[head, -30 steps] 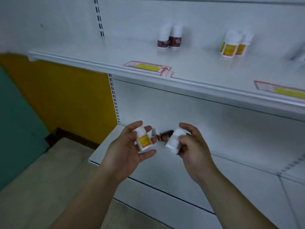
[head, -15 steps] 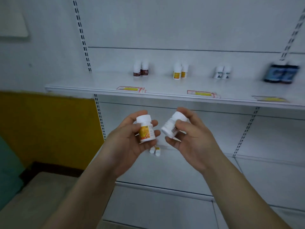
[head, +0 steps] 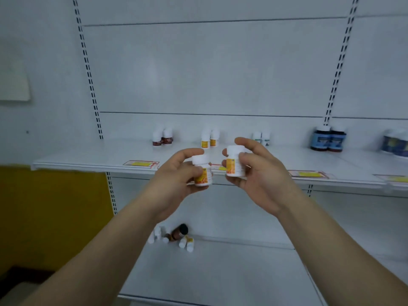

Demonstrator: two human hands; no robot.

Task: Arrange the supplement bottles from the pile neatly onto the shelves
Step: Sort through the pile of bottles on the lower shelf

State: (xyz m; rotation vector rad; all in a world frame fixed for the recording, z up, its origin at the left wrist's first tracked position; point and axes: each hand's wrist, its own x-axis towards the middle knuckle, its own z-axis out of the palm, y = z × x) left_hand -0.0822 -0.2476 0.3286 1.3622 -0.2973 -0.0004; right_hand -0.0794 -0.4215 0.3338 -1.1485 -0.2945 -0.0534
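Observation:
My left hand (head: 176, 180) grips a small white bottle with a yellow-orange label (head: 202, 173), upright. My right hand (head: 258, 173) holds a second, matching yellow-labelled bottle (head: 235, 164), also upright. Both are raised in front of the upper shelf (head: 88, 160), just before its front edge. Behind them on that shelf stands a pair of the same yellow-labelled bottles (head: 208, 140). The pile (head: 176, 237) lies on the lower shelf (head: 220, 272) at its back: several small white bottles and a brown bottle on its side.
The upper shelf also carries red-labelled bottles (head: 162, 138), green-labelled white bottles (head: 261, 136), two dark blue jars (head: 329, 140) and blurred blue jars (head: 395, 143) at far right. Price tags (head: 141, 164) line its edge. A yellow wall (head: 50, 208) is on the left.
Both hands have risen with their bottles from the lower shelf to the upper shelf's height. The right hand's bottle turned from tilted to upright. The view lifted to face the shelves.

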